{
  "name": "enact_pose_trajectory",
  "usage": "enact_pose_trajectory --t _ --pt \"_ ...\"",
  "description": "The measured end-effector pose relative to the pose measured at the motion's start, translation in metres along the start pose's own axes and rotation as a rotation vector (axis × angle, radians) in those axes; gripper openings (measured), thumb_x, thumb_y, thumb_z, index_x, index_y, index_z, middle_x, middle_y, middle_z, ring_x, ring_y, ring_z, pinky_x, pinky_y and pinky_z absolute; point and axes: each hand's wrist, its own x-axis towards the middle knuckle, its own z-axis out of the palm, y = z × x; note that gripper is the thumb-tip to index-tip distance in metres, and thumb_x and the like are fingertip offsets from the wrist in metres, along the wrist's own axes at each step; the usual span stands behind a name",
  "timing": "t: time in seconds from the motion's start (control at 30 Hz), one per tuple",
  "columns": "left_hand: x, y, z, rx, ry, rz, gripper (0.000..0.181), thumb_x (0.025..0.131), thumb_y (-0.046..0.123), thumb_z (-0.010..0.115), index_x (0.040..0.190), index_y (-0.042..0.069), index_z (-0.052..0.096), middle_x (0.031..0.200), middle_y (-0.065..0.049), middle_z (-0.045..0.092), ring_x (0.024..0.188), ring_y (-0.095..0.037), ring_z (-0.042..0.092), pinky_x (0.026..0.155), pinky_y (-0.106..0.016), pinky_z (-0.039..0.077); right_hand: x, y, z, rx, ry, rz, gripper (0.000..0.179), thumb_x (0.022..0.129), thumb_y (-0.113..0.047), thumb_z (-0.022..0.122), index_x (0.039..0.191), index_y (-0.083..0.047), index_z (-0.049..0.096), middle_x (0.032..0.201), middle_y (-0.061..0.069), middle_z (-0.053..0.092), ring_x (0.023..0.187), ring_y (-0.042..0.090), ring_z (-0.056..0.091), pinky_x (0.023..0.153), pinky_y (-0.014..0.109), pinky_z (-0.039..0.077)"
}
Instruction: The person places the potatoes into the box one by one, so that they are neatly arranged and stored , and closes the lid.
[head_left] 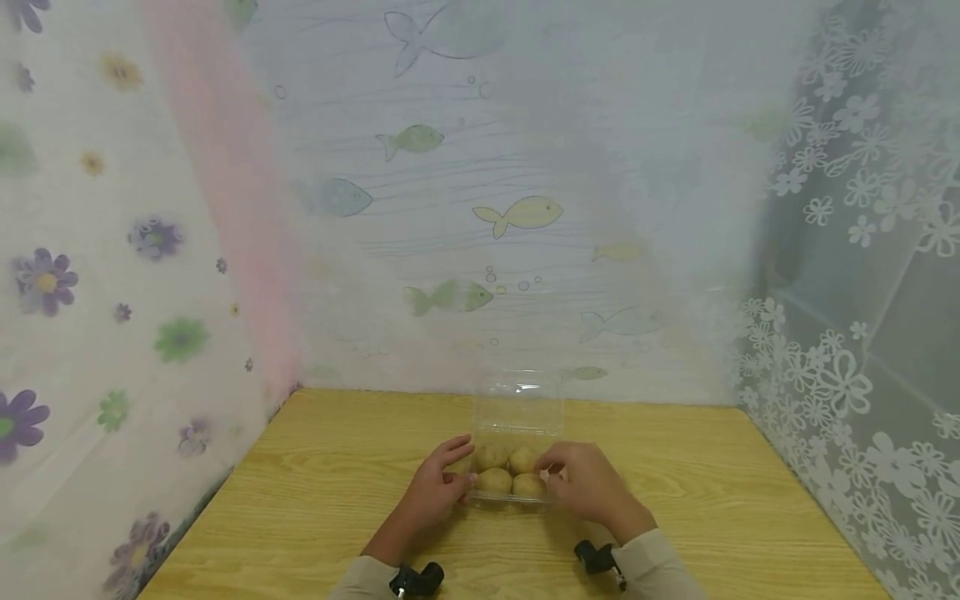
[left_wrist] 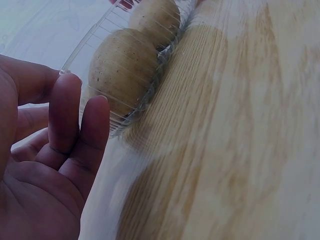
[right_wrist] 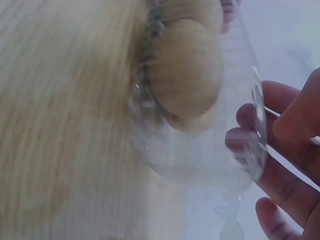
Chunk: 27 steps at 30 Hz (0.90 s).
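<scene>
A clear plastic clamshell container (head_left: pixel 517 498) stands on the table with its lid (head_left: pixel 517 402) raised at the back. Inside sit several pale brown potatoes (head_left: pixel 494 482) in two rows; two show through the ribbed wall in the left wrist view, one a large potato (left_wrist: pixel 123 67). My left hand (head_left: pixel 438 483) is at the container's left side, thumb and fingertips pinching the rim by the front corner. At the right side, my right hand (head_left: pixel 585 482) holds the rim (right_wrist: pixel 260 125) between thumb and fingers, some fingertips showing through the clear plastic.
The wood-grain table (head_left: pixel 360 450) reaches back to a pale curtain (head_left: pixel 510 275) printed with fish. A flowered sheet (head_left: pixel 112 275) hangs along the left, and a sheer panel (head_left: pixel 847 383) with white flowers along the right. Dark wrist cameras (head_left: pixel 596 557) sit at both cuffs.
</scene>
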Motion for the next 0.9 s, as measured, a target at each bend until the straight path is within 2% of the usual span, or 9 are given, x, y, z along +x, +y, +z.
enact_pose_trajectory --t 0.2,0.27,0.43,0.57,0.7,0.9 --pt "0.000 -0.001 0.000 -0.001 0.002 0.001 0.060 0.103 0.012 0.065 0.157 0.002 0.041 0.168 -0.013 0.029 0.071 -0.017 0.063 0.069 -0.029 0.057 -0.002 0.007 -0.014 0.072 0.022 0.064 0.031 0.092 0.002 0.063 0.109 -0.017 0.080 0.109 -0.006 0.076 0.096 0.018 0.070 0.082 0.044 0.059" --pt "0.000 -0.001 0.000 -0.002 0.001 -0.001 0.061 0.103 0.011 0.065 0.158 0.002 0.040 0.168 -0.013 0.029 0.071 -0.017 0.063 0.069 -0.030 0.057 -0.003 0.009 -0.019 0.078 0.029 0.084 0.032 0.093 0.001 0.062 0.112 -0.018 0.079 0.111 -0.007 0.075 0.099 0.019 0.070 0.083 0.045 0.059" --pt "0.000 0.000 0.000 0.005 0.002 0.001 0.059 0.103 0.010 0.064 0.157 0.001 0.041 0.168 -0.013 0.029 0.070 -0.018 0.063 0.068 -0.031 0.057 -0.007 0.018 -0.033 0.071 0.055 0.124 0.032 0.093 0.000 0.062 0.116 -0.016 0.078 0.116 -0.004 0.074 0.106 0.023 0.069 0.077 0.038 0.054" --pt "0.001 -0.001 0.000 0.002 0.004 0.005 0.058 0.103 0.009 0.064 0.157 0.000 0.042 0.168 -0.014 0.029 0.070 -0.019 0.063 0.068 -0.031 0.057 -0.010 0.028 -0.042 0.059 0.082 0.146 0.033 0.094 -0.002 0.062 0.118 -0.019 0.077 0.119 -0.003 0.073 0.110 0.024 0.069 0.087 0.048 0.056" --pt "0.001 -0.001 0.000 0.001 0.008 0.004 0.057 0.103 0.007 0.063 0.156 -0.001 0.042 0.168 -0.014 0.029 0.070 -0.018 0.063 0.068 -0.031 0.058 -0.014 0.039 -0.048 0.051 0.088 0.177 0.033 0.095 -0.005 0.063 0.120 -0.023 0.076 0.124 0.000 0.072 0.113 0.026 0.068 0.097 0.058 0.053" --pt "0.001 -0.001 -0.001 0.003 0.006 0.001 0.058 0.104 0.009 0.064 0.157 -0.001 0.041 0.169 -0.014 0.028 0.070 -0.018 0.063 0.068 -0.031 0.057 -0.021 0.054 -0.056 0.081 0.062 0.228 0.030 0.098 -0.011 0.068 0.126 -0.022 0.073 0.129 0.004 0.070 0.118 0.031 0.066 0.096 0.056 0.053"
